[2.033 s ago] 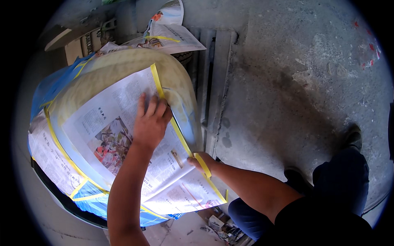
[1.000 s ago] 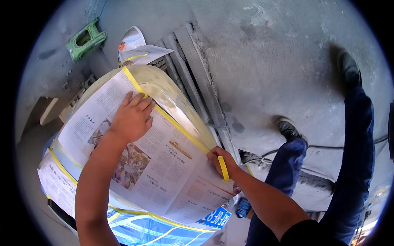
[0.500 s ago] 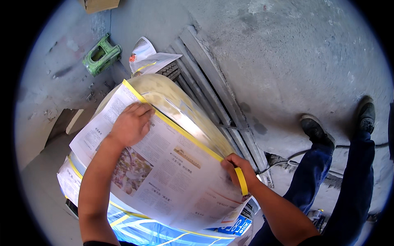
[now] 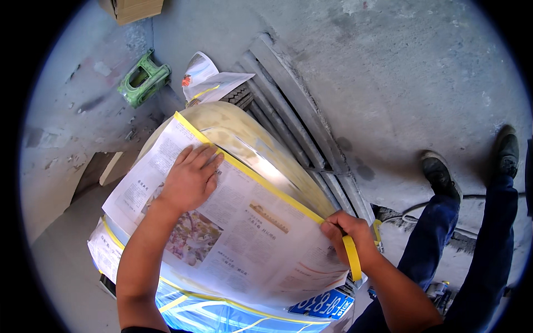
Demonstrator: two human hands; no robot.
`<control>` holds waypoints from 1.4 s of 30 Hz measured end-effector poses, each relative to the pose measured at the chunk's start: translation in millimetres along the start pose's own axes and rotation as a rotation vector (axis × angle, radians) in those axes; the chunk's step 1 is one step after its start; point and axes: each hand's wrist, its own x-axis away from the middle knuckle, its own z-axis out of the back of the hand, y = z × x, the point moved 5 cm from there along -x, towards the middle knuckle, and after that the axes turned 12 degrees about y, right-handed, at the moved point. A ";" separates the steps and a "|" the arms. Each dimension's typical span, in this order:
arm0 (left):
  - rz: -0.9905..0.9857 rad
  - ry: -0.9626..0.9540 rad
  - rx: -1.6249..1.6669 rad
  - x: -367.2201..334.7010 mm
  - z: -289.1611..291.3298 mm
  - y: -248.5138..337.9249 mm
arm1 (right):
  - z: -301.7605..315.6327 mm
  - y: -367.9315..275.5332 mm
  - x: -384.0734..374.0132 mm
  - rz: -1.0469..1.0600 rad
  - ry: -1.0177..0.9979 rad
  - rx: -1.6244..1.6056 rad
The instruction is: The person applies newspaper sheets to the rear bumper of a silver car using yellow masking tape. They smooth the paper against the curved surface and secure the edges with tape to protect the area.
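A printed newspaper sheet (image 4: 244, 244) with a yellow masking tape strip (image 4: 266, 180) along its upper edge lies across a rounded vehicle panel (image 4: 239, 125), tan and partly sanded. My left hand (image 4: 191, 177) rests on the sheet, fingers stretched out, the tips touching the taped edge. At the sheet's right end, my right hand (image 4: 352, 230) pinches the taped corner between thumb and fingers. A roll of yellow masking tape (image 4: 352, 258) hangs at that hand, its far side partly hidden behind it.
Blue film (image 4: 189, 308) and a blue number plate (image 4: 322, 305) show below the sheet. Beyond the panel lie grey metal bars (image 4: 294, 122). A green stand (image 4: 143, 77), a cardboard box (image 4: 133, 10) and another person's legs (image 4: 472, 233) surround the work. A hose (image 4: 408, 213) crosses the floor.
The scene has shifted slightly right and down in view. My left hand's fingers have flattened and spread along the taped edge. My right hand keeps hold of the corner; more of the tape roll shows.
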 end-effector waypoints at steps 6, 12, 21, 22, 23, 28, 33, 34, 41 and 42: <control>0.002 0.034 -0.068 -4.2 0.6 1.8 | -16.9 36.6 -15.8 -0.275 -0.038 -0.037; -0.012 -0.002 -0.077 -11.7 1.6 1.8 | -53.5 87.1 -30.5 -0.291 -0.108 -0.134; -0.007 -0.045 -0.018 -27.3 -2.4 -3.1 | -70.6 101.8 -29.9 -0.365 -0.184 -0.134; -0.007 -0.057 -0.010 -29.2 -3.0 -3.6 | -70.8 102.7 -30.8 -0.401 -0.199 -0.150; -0.009 -0.071 -0.002 -31.0 -2.9 -3.9 | -70.8 103.5 -32.2 -0.376 -0.191 -0.130; -0.070 -0.107 0.040 -38.5 -3.5 -0.9 | -72.6 106.9 -36.5 -0.317 -0.176 -0.075; -0.072 -0.145 0.046 -41.0 -7.5 9.0 | -74.6 104.2 -39.8 -0.289 -0.200 -0.034; -0.078 -0.136 0.051 -40.6 -8.6 13.0 | -76.0 105.2 -39.9 -0.269 -0.202 -0.032; -0.100 -0.164 -0.019 -35.2 -22.1 58.7 | -80.0 105.3 -40.0 -0.241 -0.195 0.013; -0.103 -0.176 -0.038 -33.9 -24.5 66.0 | -80.2 104.4 -40.9 -0.221 -0.188 0.034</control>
